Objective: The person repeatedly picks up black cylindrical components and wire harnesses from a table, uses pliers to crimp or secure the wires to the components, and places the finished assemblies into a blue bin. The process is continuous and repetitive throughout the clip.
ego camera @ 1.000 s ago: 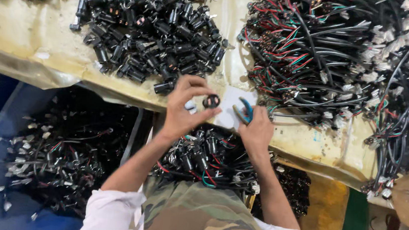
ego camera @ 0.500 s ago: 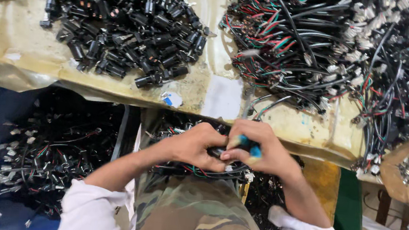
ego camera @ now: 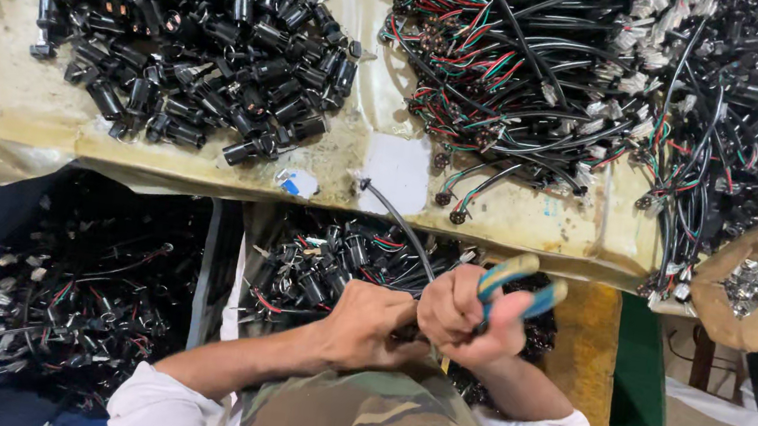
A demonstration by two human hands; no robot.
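Standing by the surface [ego camera: 26,128] watching this, and going left to right: at about 9 o'clock from the hands there's a dark bin of finished wired sockets [ego camera: 65,303], and up at 11 o'clock a big heap of black plastic barrels [ego camera: 191,47] on the yellowed covering. Dead centre, low down, the left hand [ego camera: 368,328] is curled tight around the end of a black cable [ego camera: 396,224], which runs up toward 12 o'clock to the table edge. Right beside it, touching knuckles, the right hand [ego camera: 461,318] has its grip closed on blue-and-yellow-handled pliers [ego camera: 520,282], handles poking out toward 2 o'clock. I can't see the pliers' nose, it's buried between the two fists. Further right, at 1 o'clock, sits the tangle of red, green and black leads [ego camera: 522,79], and at 3 o'clock a brown paper bag of small metal bits [ego camera: 757,282].

That cable looks light and floppy, with a slick jacket, so I'd guess holding it close to the worked end, like the left hand does, is the only way it stays put. The fitting on its end is likely small and easy to crush.

Compared with half a second back, the hands sit a touch lower and closer to the lap, the pliers handles now stick out clearly, and the cable stands out against the bin.
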